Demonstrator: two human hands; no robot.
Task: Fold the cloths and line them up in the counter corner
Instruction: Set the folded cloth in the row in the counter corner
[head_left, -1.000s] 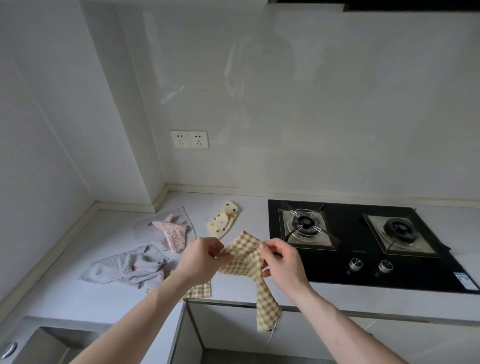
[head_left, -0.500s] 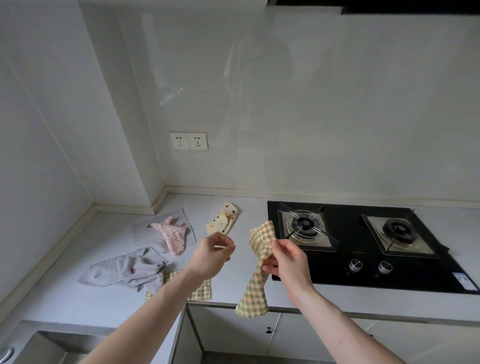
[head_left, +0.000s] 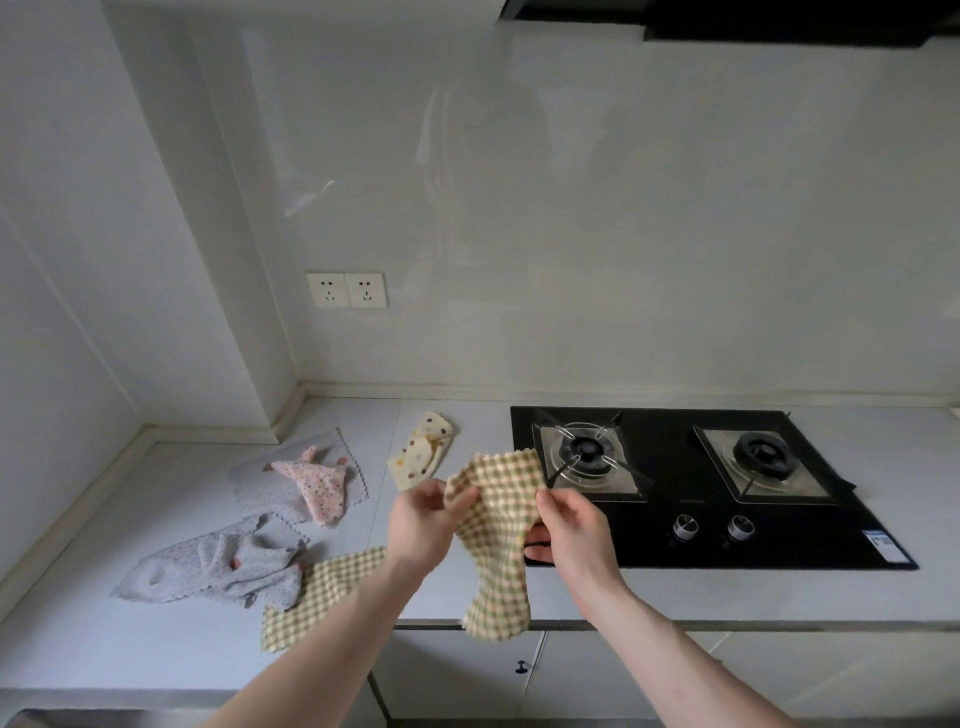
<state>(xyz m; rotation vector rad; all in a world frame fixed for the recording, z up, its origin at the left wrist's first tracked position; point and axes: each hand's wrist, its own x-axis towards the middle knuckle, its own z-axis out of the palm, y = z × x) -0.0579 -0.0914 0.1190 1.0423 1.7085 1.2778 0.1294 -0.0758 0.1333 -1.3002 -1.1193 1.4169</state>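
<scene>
**Checked cloth held up over the counter edge**

No brand or wording can be read: the white sticker (head_left: 882, 544) at the near right corner of the black gas hob (head_left: 675, 540) is too small and blurred to make out.

Both hands hold a yellow-and-green checked cloth (head_left: 500, 540) in the air, above the front edge of the grey counter (head_left: 441, 587) and just left of the hob. The left hand (head_left: 423, 522) pinches the cloth's upper left edge between thumb and fingers; the right hand (head_left: 571, 525) grips its upper right edge, fingers curled round the fabric. The cloth's long axis runs roughly vertical, its wide top spread between the hands and its narrower tail hanging down past the counter edge.

On the counter to the left lie a second checked cloth (head_left: 322, 592), flat, a crumpled grey cloth (head_left: 218, 566), a pink spotted cloth (head_left: 317, 483) on a pale grey one, and a cream dotted cloth (head_left: 422, 449) nearer the back wall.
</scene>
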